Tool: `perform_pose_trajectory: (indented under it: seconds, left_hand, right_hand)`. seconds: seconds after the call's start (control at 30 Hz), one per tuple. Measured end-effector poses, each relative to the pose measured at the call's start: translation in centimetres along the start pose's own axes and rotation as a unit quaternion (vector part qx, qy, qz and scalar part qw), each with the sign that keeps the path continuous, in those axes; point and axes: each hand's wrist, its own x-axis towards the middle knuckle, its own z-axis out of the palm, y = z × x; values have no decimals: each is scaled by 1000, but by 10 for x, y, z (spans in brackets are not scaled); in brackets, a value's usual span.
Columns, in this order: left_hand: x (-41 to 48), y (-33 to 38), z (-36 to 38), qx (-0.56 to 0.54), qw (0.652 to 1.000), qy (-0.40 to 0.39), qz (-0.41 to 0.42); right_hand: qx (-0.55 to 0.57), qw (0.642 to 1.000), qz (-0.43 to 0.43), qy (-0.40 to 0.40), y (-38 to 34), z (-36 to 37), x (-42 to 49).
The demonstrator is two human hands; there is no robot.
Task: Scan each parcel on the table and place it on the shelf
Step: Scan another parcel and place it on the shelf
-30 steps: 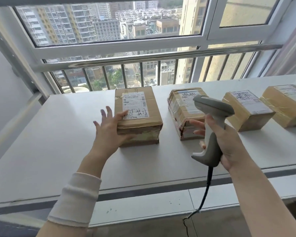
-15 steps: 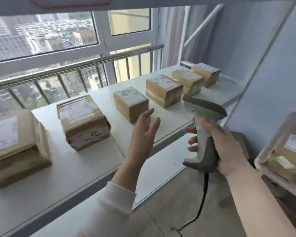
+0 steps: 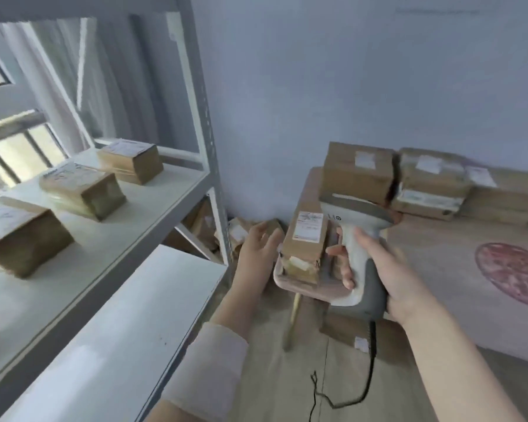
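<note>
My right hand [image 3: 390, 269] grips the handle of a grey and white barcode scanner [image 3: 358, 213], held upright over the near corner of a pinkish table [image 3: 439, 257]. A small brown parcel with a white label [image 3: 307, 239] lies on that corner, just left of the scanner. My left hand [image 3: 258, 248] is open with straight fingers right beside the parcel's left side; contact cannot be told. More parcels [image 3: 358, 170] [image 3: 430, 184] are stacked at the table's back by the wall. The white metal shelf [image 3: 134, 214] at left carries three parcels [image 3: 131, 161] [image 3: 83, 190] [image 3: 25, 236].
A lower shelf board [image 3: 119, 330] juts toward me at lower left. Several parcels [image 3: 238, 229] lie on the floor in the corner between shelf and table. Another box [image 3: 348, 330] sits under the table. The scanner's black cable [image 3: 369, 379] hangs to the floor.
The view has swung right, from the shelf by the window to the table by the wall. My left hand has moved from mid-air to the small parcel. My right hand still holds the scanner.
</note>
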Motion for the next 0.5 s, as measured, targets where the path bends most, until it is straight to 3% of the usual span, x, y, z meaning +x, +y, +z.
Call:
perform_pose_trajectory:
  seconds: [0.33,0.5]
  left_hand:
    - [111,-23,130,48,986,-153,-38]
    - [142,-58,178,91,971,-196,-103]
  right_hand:
    - [-17,987,-11,157,-20,-119,80]
    - [3,978,18,205,-10,-158,115]
